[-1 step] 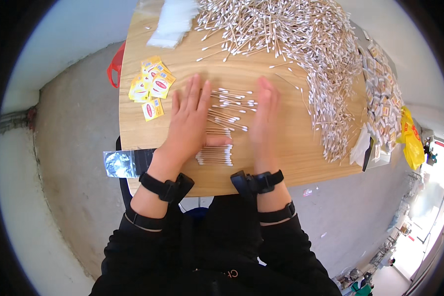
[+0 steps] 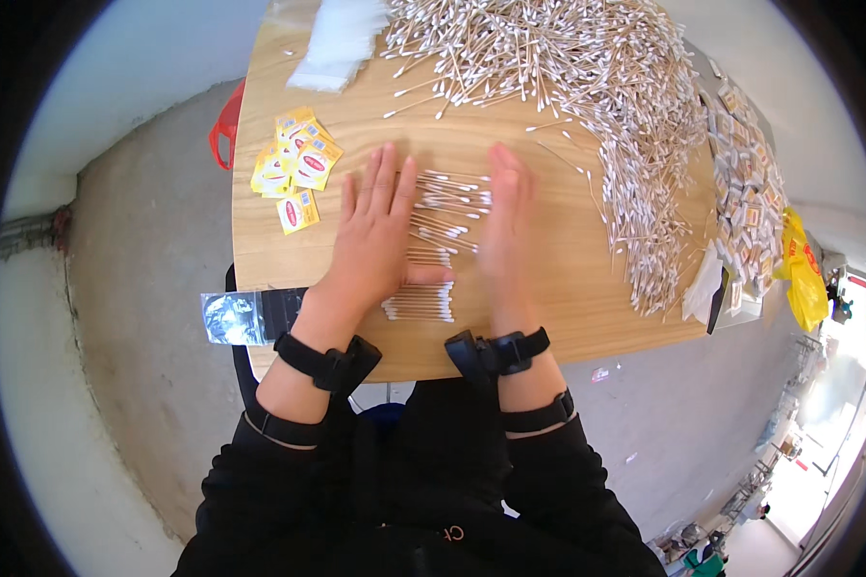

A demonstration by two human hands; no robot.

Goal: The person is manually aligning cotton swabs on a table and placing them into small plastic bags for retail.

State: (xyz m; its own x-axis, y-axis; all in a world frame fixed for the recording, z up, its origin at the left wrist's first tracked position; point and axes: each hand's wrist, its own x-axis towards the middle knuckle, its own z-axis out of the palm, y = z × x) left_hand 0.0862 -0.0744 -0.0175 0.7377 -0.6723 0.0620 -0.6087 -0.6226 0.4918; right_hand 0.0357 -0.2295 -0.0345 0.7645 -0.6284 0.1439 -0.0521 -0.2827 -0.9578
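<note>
Several loose cotton swabs (image 2: 452,200) lie roughly crosswise on the wooden table between my two hands. My left hand (image 2: 370,226) rests along their left ends, palm down, fingers stretched out. Its thumb reaches across the row, with a neater line of cotton swabs (image 2: 419,306) just below it. On the other side, my right hand (image 2: 508,226) stands on edge near the right ends of the swabs. Motion blurs it, but its fingers look straight, and nothing shows in its grasp. Whether it touches the swab tips I cannot tell.
A large heap of cotton swabs (image 2: 568,58) covers the far and right table (image 2: 568,308). Yellow printed cards (image 2: 298,159) lie left, clear plastic bags (image 2: 332,48) far left. Packed small bags (image 2: 746,183) pile up at the right edge by a yellow bag (image 2: 801,274).
My right hand has shifted left, closer to the swab ends. My left hand has moved slightly right, and the gap between the hands is narrower.
</note>
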